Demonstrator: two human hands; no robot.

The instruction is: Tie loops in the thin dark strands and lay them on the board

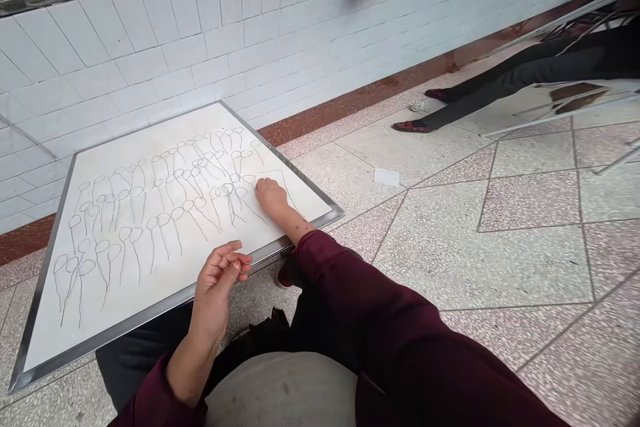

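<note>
looped strands point(227, 188) in uneven rows across white desk point(165, 130), tails toward near rim; broad margin along far rim, just beside tiled wall point(190, 67). left hand point(215, 293) at near rim, grip drawn in, thumb to curled fingers; cannot tell if anything thin is pinched. right hand point(273, 199) among strands near right rim, fingertips hidden, grip cannot be told. beyond, wide floor point(345, 170) toward another person's legs point(473, 90).

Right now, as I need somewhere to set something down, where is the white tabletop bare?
Bare: the strip of white tabletop between the far row of looped strands and the edge by the tiled wall, and the near-left corner inside the metal rim. Crowded: the middle, especially left of the right hand.
</note>
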